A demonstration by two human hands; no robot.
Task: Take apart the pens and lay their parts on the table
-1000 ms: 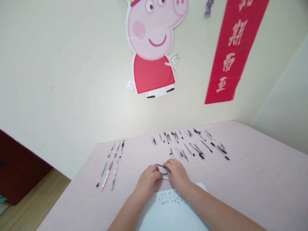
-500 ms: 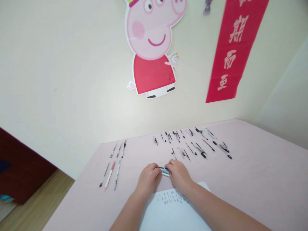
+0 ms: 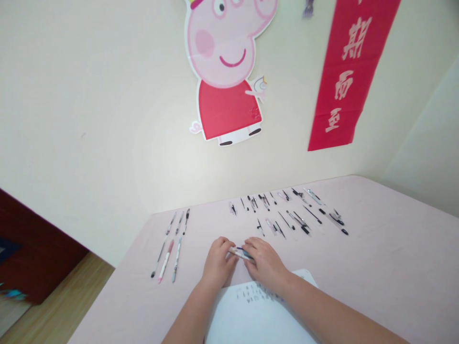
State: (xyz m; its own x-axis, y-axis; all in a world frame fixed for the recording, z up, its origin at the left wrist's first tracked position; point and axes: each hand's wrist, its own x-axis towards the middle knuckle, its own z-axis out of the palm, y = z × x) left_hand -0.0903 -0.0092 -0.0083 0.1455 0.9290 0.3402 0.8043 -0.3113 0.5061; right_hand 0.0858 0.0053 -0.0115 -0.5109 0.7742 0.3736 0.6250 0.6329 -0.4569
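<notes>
My left hand and my right hand meet over the pink table, fingers curled around a small pen with a light blue and dark barrel, one hand at each end. The pen lies slanted between my fingertips, just above the tabletop. A white sheet of paper with small handwritten marks lies under my wrists. Beyond my hands lie several separated pen parts spread in rows.
Several whole pens lie side by side at the table's left. A cartoon pig cutout and a red banner hang on the cream wall. Wooden floor and dark red furniture show at the left.
My hands have drawn closer around the pen, and its dark thin part now sits against the barrel instead of sticking out above my fingers. The view has shifted slightly.
</notes>
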